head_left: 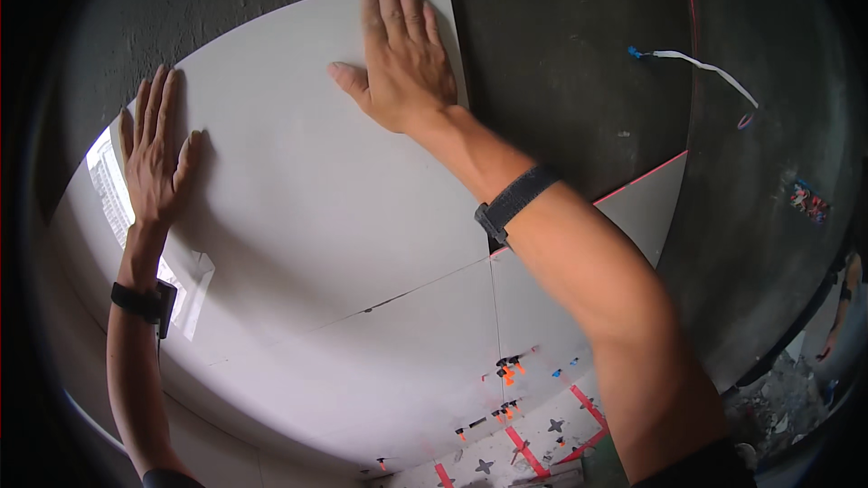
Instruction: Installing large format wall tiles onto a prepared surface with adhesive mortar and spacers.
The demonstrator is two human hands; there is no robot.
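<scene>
A large glossy white wall tile [298,145] stands against the dark grey wall [561,54], above a row of lower tiles [434,321], a thin dark joint [366,311] showing between. The person's left hand [154,172] lies palm-in at its upper left edge, fingers straight and slightly parted, thumb apart, gripping nothing. The right hand [404,68] is spread flat near the upper right corner, fingertips at the top edge, thumb held wide, likewise grasping nothing. Each wrist wears a black band [524,197]. Below, orange-and-black clips [509,370] sit along a vertical seam, near a pale floor covering [533,438] with red strips and dark crosses. To the right, a red line [642,178] edges a neighbouring tile [646,208]; a white cable [710,66] juts from the wall, with a box of coloured wires [807,201] farther out.
</scene>
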